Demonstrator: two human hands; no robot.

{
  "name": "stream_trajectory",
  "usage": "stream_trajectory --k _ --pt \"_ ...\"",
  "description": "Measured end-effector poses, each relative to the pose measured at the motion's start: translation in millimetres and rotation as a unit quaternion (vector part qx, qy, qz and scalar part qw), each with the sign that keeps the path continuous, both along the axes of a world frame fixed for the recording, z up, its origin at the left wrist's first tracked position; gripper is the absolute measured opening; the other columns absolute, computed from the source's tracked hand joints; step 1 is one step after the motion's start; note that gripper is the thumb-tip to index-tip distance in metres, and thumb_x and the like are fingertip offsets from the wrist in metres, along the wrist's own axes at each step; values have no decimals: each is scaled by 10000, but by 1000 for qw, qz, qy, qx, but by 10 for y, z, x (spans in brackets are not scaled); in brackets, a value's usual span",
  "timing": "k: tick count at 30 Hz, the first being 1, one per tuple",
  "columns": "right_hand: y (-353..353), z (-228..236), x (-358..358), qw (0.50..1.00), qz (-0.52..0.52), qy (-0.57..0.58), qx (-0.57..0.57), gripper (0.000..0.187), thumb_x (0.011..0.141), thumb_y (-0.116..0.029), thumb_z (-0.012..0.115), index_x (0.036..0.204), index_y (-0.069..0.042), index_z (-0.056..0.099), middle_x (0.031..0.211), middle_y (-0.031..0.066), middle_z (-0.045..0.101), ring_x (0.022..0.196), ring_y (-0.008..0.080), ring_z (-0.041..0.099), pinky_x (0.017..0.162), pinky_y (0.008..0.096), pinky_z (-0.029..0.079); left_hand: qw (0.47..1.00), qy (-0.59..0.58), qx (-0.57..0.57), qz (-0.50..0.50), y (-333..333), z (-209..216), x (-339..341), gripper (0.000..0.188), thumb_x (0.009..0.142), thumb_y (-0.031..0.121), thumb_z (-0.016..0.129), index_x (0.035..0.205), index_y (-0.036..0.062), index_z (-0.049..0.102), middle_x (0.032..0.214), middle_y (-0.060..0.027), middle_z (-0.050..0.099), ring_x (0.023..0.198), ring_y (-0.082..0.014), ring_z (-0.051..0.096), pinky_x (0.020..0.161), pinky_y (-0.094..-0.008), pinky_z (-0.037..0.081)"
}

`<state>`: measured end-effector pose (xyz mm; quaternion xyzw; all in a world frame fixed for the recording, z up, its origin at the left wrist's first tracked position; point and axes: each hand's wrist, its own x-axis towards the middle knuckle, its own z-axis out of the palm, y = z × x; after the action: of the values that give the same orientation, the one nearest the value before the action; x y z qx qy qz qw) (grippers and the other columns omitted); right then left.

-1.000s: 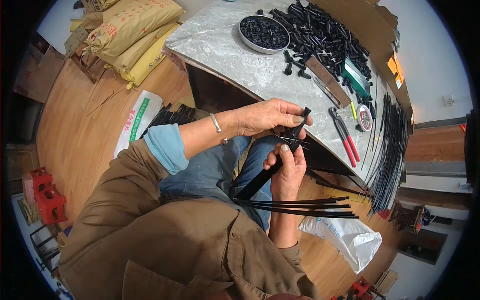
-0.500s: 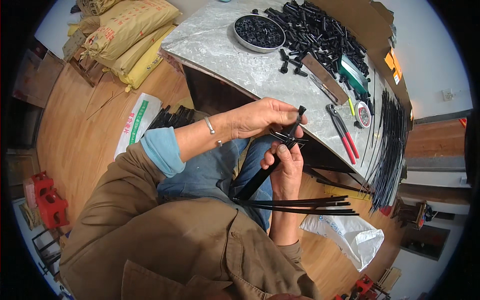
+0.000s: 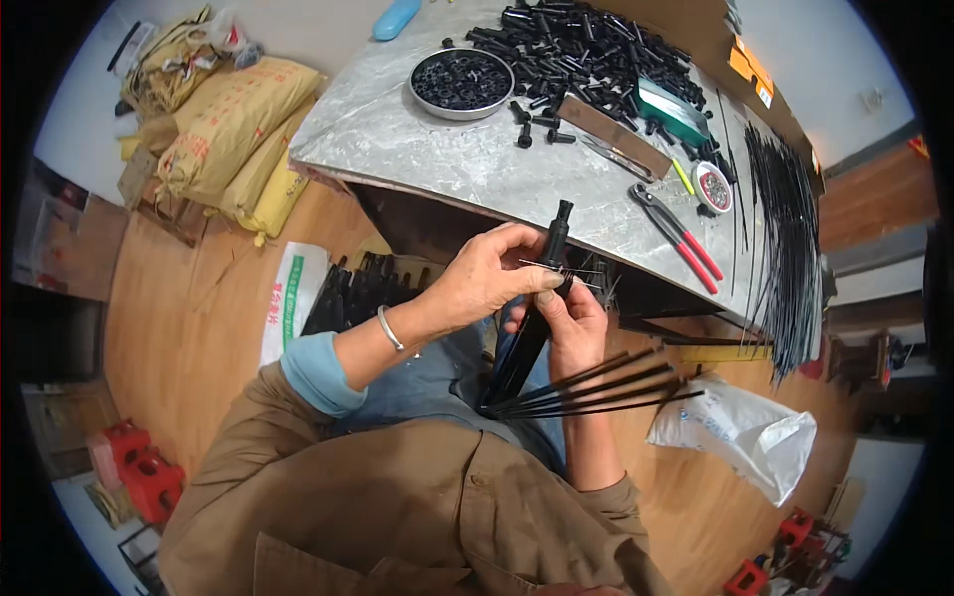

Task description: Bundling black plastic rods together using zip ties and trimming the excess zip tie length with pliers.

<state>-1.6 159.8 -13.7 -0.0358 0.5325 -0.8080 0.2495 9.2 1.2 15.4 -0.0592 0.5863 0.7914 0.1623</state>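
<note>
A long black tube (image 3: 513, 363) leans up from my lap, with a black stepped end piece (image 3: 557, 230) at its top. Thin metal wires (image 3: 592, 271) stick out sideways at the joint just below that piece. My left hand (image 3: 485, 276) pinches the tube at this joint, its thumb pressed against the wires. Just beneath, my right hand (image 3: 574, 323) is wrapped round the tube, thumb upward. Several thin black rods (image 3: 606, 393) fan out to the right from the tube's lower end, passing over my right forearm.
On the grey table (image 3: 378, 149) lie a heap of black plastic parts (image 3: 596, 50), a round tin of small black rings (image 3: 462, 84), red-handled pincers (image 3: 686, 243) and a bundle of thin black rods (image 3: 780, 228). Full sacks (image 3: 238, 124) and a white bag (image 3: 740, 427) are on the floor.
My left hand has come down from the top piece to the wires at the joint, so the whole end piece now shows. The rods have spread wider. The view has shifted.
</note>
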Motion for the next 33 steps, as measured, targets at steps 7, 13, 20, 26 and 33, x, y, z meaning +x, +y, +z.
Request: stream_trajectory --k 7,13,20,26,33 --pt "283 73 -215 972 85 133 175 173 829 -157 714 916 -10 691 792 -36 630 722 34 517 654 209 431 992 119 -39 34 92 -66 45 317 849 87 670 1135 -23 586 1017 -42 631 929 -90 578 834 -240 477" --pt "383 -116 -317 988 137 25 61 217 787 -200 753 881 -15 690 768 -21 632 701 49 535 652 217 424 984 167 -40 37 155 -139 26 279 852 93 651 1108 -10 613 1005 -19 623 931 -92 564 846 -247 454" --pt "405 -581 -441 968 220 -48 -108 521 733 -369 789 1083 -11 643 995 63 656 949 204 629 864 404 520 973 210 -91 -3 208 -144 -7 328 851 167 661 1119 -17 616 1009 -18 552 974 -117 540 889 -256 419" --pt "302 -306 -269 969 158 -72 -178 534 770 -312 769 1170 -9 586 996 70 651 917 212 644 833 433 542 972 196 -113 -62 87 -185 -134 344 854 210 673 1125 6 613 1069 -32 530 1019 -138 528 914 -283 421" --pt "221 -133 -173 967 90 -118 -207 287 845 -155 696 1088 -26 611 953 57 647 791 161 657 641 320 583 933 270 -198 -135 -130 -186 -374 294 839 180 693 1071 20 612 1228 -64 461 1055 -148 529 908 -287 441"
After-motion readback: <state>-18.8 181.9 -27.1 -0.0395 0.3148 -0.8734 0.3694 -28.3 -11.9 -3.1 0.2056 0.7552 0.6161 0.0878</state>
